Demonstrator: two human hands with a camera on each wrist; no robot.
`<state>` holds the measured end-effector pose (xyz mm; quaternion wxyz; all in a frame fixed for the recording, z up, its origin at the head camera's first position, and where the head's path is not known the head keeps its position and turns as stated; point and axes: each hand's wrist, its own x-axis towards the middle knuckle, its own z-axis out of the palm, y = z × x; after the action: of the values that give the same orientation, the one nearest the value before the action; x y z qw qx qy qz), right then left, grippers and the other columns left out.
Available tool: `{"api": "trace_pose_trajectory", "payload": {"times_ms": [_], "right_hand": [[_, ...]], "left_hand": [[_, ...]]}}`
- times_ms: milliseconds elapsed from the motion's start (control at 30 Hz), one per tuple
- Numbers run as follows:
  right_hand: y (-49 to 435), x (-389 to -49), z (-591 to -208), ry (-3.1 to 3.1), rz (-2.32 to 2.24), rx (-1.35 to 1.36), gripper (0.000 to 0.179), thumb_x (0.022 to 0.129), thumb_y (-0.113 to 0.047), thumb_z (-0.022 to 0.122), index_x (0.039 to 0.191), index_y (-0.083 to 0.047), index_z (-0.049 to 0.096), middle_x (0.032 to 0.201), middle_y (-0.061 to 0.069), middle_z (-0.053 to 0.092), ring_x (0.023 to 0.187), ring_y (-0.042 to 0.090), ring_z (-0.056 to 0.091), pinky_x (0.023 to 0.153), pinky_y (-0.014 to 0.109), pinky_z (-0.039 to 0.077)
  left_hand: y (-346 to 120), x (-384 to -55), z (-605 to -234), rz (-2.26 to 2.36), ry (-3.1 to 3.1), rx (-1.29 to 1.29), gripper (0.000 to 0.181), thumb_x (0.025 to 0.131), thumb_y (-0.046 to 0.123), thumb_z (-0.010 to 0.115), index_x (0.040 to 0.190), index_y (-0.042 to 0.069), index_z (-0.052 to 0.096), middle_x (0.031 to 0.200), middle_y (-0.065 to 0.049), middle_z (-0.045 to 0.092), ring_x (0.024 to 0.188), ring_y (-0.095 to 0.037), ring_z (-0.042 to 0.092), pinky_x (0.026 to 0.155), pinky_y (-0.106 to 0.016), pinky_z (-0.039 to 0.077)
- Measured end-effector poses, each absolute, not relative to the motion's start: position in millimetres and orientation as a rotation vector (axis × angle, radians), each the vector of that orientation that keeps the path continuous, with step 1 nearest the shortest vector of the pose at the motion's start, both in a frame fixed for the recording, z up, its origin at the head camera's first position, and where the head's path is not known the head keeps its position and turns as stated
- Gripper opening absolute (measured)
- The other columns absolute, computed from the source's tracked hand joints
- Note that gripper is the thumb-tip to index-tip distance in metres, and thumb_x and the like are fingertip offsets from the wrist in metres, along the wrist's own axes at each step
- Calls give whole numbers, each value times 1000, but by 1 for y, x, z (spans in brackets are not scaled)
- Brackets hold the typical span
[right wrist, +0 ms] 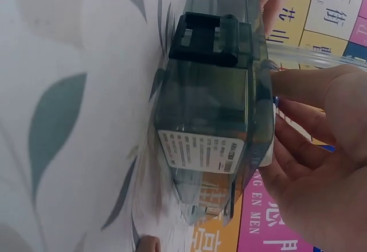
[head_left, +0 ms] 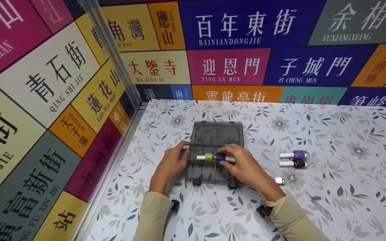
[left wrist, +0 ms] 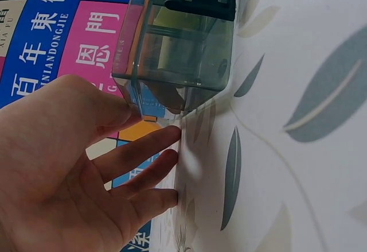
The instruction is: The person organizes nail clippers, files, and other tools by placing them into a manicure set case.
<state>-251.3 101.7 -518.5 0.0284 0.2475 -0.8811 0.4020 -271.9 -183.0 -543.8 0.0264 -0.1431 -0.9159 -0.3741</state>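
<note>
A translucent grey divided plastic box lies on the table, its lid folded back on the far side. Over the compartments, my right hand pinches a dark blue nail polish bottle by its white cap end. Just left of it, a yellow-green nail polish bottle with a white cap lies crosswise at the box. My left hand rests at the box's left side, fingers mostly extended. In the left wrist view, its thumb meets the box edge and fingertips reach down by the tabletop.
Right of the box lie a purple nail polish bottle and a very dark one. Another small bottle is partly hidden by the right forearm. Farther right lies a slim clear tool. Sign-printed walls stand behind and at left.
</note>
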Motion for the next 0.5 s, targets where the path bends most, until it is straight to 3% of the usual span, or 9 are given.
{"api": "trace_pose_trajectory", "payload": {"times_ms": [300, 500], "right_hand": [[91, -253, -523, -2692, 1187, 757, 28, 93, -9, 86, 119, -11, 77, 117, 8, 78, 110, 28, 75, 96, 47, 61], [84, -253, -526, -2698, 1182, 757, 24, 95, -9, 85, 117, -10, 76, 117, 8, 77, 109, 27, 75, 95, 47, 61]], "left_hand": [[-182, -272, -542, -1141, -2851, -431, 32, 114, 20, 54, 144, 17, 65, 127, -13, 80, 120, -27, 76, 103, -50, 59], [-182, -272, -543, -1141, -2822, -458, 32, 113, 16, 55, 143, 13, 65, 122, -15, 81, 114, -27, 79, 96, -49, 61]]}}
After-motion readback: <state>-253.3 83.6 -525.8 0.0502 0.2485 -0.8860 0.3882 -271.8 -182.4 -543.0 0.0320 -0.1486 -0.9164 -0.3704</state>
